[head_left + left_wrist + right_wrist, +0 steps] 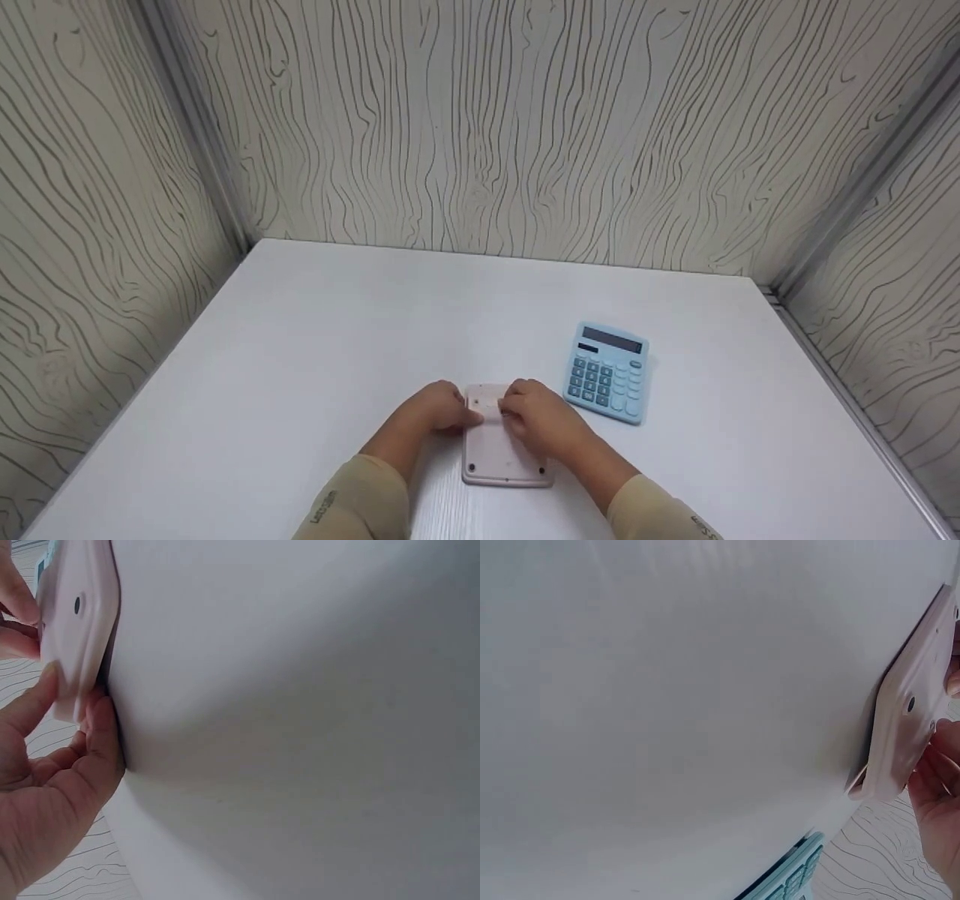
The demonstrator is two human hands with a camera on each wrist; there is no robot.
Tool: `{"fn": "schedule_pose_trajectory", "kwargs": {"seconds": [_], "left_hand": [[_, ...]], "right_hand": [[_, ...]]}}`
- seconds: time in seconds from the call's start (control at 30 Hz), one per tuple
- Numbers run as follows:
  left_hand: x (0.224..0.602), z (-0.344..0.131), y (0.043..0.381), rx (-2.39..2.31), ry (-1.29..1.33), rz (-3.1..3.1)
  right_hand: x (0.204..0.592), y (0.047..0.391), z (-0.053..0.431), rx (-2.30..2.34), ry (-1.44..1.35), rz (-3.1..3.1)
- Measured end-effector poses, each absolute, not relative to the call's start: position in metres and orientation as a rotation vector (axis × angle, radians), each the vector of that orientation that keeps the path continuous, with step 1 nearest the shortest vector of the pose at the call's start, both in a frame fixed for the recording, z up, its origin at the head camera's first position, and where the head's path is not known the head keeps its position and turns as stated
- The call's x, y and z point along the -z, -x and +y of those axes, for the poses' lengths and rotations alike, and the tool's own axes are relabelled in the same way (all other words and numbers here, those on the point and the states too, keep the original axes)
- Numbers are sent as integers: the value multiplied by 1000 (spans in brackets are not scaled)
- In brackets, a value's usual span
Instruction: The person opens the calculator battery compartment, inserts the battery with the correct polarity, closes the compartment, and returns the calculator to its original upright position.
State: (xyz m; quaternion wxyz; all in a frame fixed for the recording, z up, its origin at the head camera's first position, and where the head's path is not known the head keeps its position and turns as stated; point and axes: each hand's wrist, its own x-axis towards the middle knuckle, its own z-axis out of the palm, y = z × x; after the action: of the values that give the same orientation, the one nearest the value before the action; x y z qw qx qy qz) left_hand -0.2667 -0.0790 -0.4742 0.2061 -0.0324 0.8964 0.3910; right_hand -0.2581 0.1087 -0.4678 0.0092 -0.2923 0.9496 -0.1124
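Observation:
A pale pink calculator lies face down on the white table, its back with dark round feet turned up. My left hand grips its far left edge; in the left wrist view the thumb presses on the back while the fingers curl under the rim. My right hand is bent over the upper part of the back. Its fingertips touch the calculator there, and whether they pinch a small part is hidden. In the right wrist view the calculator's near edge stands slightly off the table.
A light blue calculator lies face up to the right, just beyond my right hand. The white table reaches back to a wood-grain patterned wall, with similar panels on both sides.

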Motion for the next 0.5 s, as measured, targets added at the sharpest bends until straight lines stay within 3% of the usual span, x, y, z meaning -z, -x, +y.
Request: {"fn": "schedule_pose_trajectory", "kwargs": {"seconds": [0.5], "left_hand": [[477, -78, 268, -1099, 153, 2487]], "right_hand": [[470, 266, 132, 717, 499, 2967]]}}
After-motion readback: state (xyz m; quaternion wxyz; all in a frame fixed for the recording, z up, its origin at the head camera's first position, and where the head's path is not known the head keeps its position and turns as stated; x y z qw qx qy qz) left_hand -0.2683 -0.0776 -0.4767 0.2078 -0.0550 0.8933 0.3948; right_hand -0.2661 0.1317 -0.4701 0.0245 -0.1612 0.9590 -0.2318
